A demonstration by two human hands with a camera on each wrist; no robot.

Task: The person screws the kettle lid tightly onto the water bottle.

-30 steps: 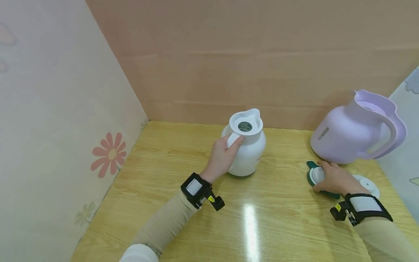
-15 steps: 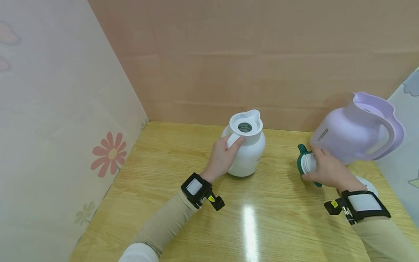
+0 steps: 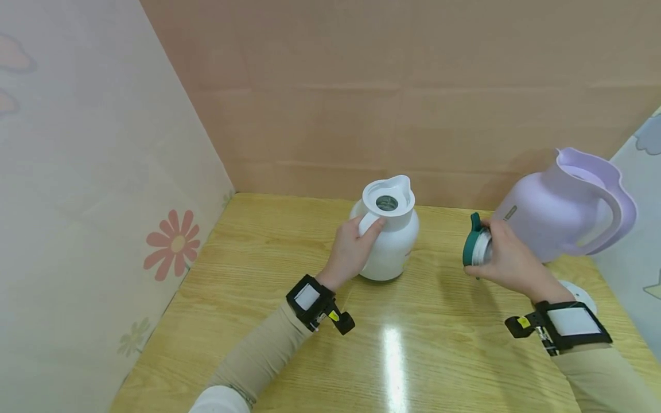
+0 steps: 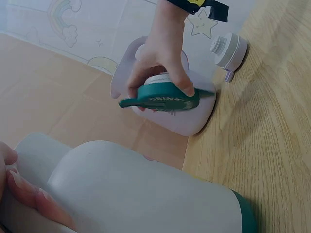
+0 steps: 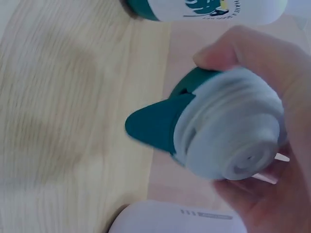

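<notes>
A white jug [image 3: 388,235] with an open mouth stands on the wooden table [image 3: 289,321]. My left hand [image 3: 350,248] grips its handle, thumb on top; in the left wrist view the jug's body [image 4: 146,194] fills the foreground. My right hand [image 3: 508,259] holds a green and white screw lid [image 3: 474,247] in the air, right of the jug and in front of a lilac jug [image 3: 563,206]. The right wrist view shows the lid [image 5: 218,131] close up, its threaded white plug facing the camera. The left wrist view shows the lid's green top [image 4: 167,101].
A second white lid [image 3: 580,289] lies on the table behind my right wrist, also visible as the white lid [image 4: 227,50] in the left wrist view. Patterned panels wall in the table on the left and right, a brown board [image 3: 392,103] at the back.
My right hand has lifted the green lid off the table and carried it up and to the left, toward the white jug. My left hand has stayed on the jug handle.
</notes>
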